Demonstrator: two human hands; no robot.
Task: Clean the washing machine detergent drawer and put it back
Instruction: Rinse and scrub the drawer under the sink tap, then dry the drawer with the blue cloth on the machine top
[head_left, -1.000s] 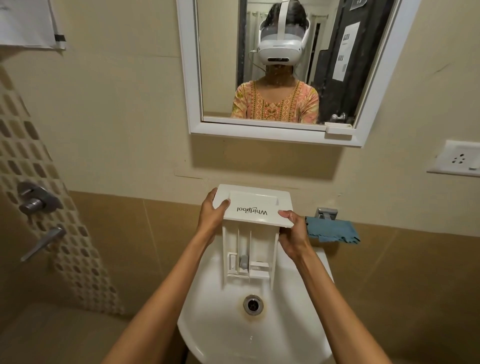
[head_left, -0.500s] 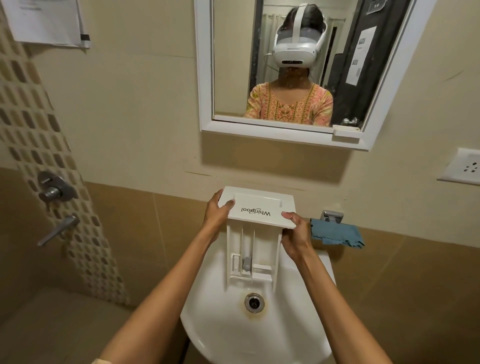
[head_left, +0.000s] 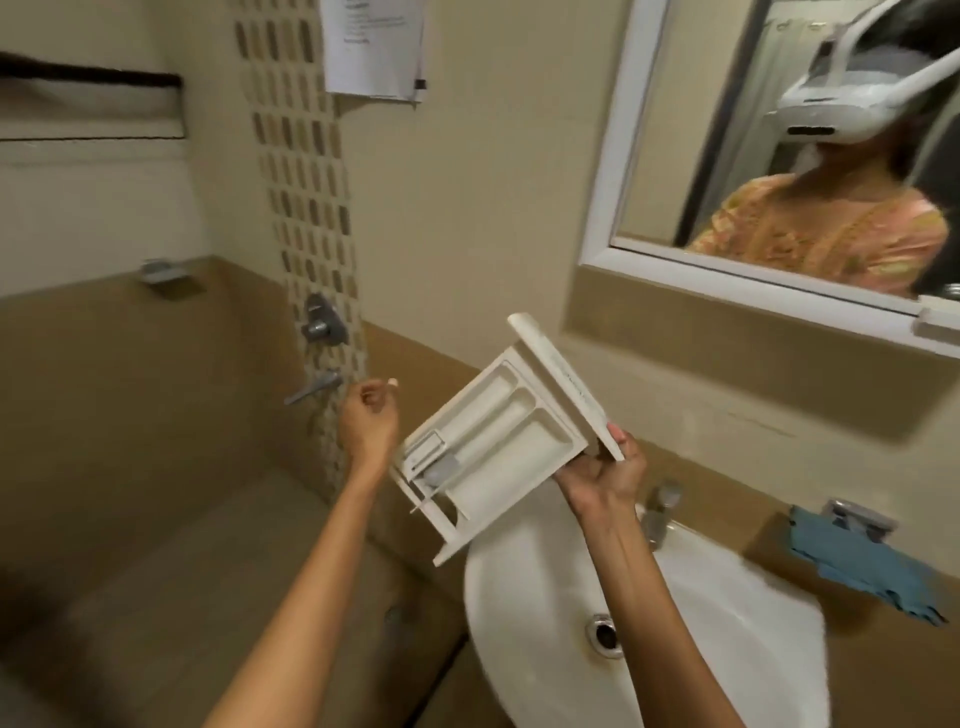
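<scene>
Drawer (head_left: 498, 441), white plastic with its open compartments facing up, hangs tilted in the air above the left rim of the sink (head_left: 727, 597). Writing runs along its front panel, but it is seen edge-on and blurred, so no brand can be read. The right hand (head_left: 602, 475) grips the drawer at the near corner of that front panel, fingers curled under and thumb on the edge, forearm reaching up over the sink. The left hand (head_left: 366, 421) is off the drawer, just left of it, loosely curled with nothing in it. A paper sheet (head_left: 371, 47) on the wall far above the sink carries text too blurred to read. A blue cloth (head_left: 862, 566) lies right of the sink, beside the tap (head_left: 657, 512).
</scene>
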